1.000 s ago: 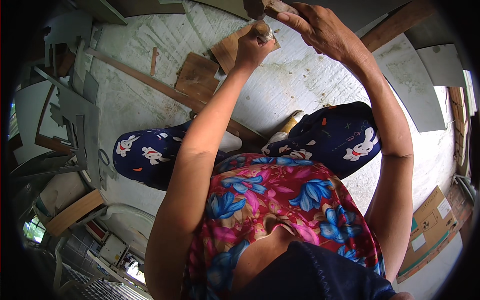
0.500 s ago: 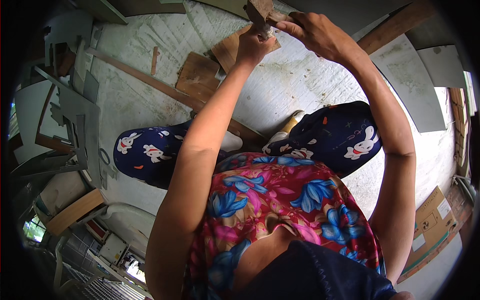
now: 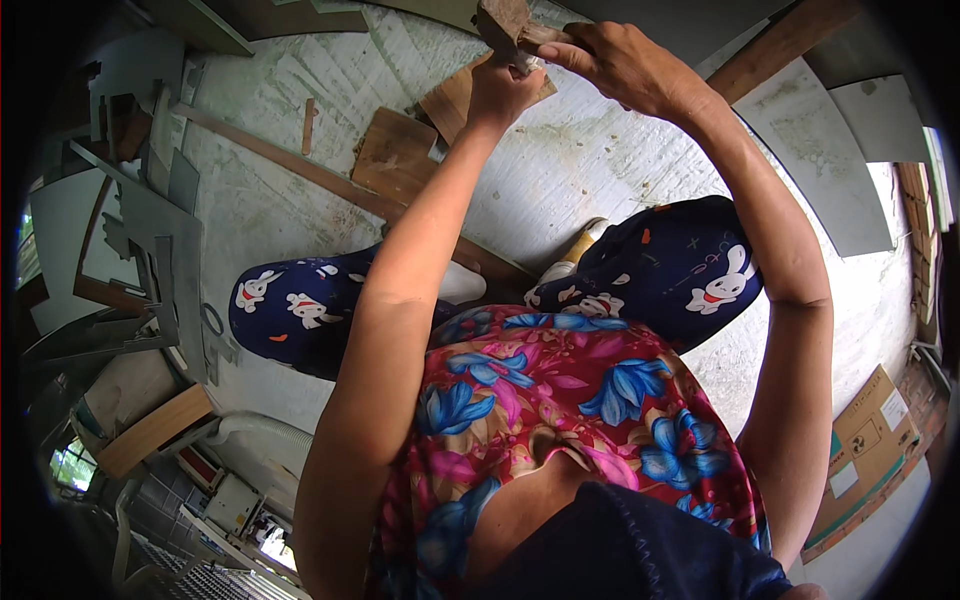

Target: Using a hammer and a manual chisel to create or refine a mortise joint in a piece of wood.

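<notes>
At the upper middle of the frame, my right hand (image 3: 640, 70) is wrapped around the handle of a brown mallet (image 3: 508, 18), thumb lying along it. Just below its head, my left hand (image 3: 495, 92) is curled tight on a pale-ended piece (image 3: 528, 64), mostly hidden by my fingers and the mallet, over or beside a wooden board (image 3: 452, 98). I judge the mallet stiff, sturdy and head-heavy, its rough handle unlikely to slip; best held far back on it. The piece looks rigid; a low grip, fingers clear of its top, suits it.
</notes>
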A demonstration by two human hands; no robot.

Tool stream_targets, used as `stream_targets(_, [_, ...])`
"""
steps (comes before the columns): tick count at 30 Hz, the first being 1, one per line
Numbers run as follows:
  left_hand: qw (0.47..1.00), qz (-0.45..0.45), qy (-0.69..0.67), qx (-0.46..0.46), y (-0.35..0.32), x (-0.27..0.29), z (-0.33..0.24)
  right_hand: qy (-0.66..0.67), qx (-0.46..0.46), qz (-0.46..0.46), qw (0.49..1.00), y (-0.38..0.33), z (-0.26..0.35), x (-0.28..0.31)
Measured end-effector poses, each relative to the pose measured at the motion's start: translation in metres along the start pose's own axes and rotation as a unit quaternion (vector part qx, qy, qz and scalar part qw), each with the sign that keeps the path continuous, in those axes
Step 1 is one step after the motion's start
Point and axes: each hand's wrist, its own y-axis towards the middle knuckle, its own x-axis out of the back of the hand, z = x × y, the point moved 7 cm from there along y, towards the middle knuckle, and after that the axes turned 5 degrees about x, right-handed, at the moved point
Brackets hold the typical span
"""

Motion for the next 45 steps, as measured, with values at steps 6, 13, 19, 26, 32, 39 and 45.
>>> stream_targets(6, [0.998,-0.016,-0.014,-0.062,-0.001,0.004,-0.006,0.049,-0.058,0.002,0.997,0.004,0.027,0.040])
stream_targets(13, [0.997,-0.022,-0.039,-0.065,-0.003,0.000,-0.012,0.036,-0.088,0.005,0.995,-0.004,0.023,0.049])
stream_targets(19, [0.993,-0.041,-0.024,-0.109,-0.008,-0.001,-0.017,0.052,-0.082,0.002,0.995,-0.004,0.025,0.050])
stream_targets(26, [0.992,-0.041,-0.020,-0.122,-0.004,-0.004,-0.018,0.058,-0.053,-0.008,0.997,-0.003,0.025,0.053])
stream_targets(32, [0.986,-0.051,-0.005,-0.160,-0.004,-0.002,-0.023,0.086,-0.057,-0.020,0.994,-0.009,0.045,0.069])
stream_targets(39, [0.999,-0.007,-0.008,-0.046,-0.001,-0.013,-0.013,0.103,-0.129,0.033,0.986,-0.014,0.002,0.022])
stream_targets(45, [0.999,0.002,0.004,-0.042,0.003,-0.012,-0.009,0.004,0.000,-0.019,1.000,-0.008,0.007,0.028])
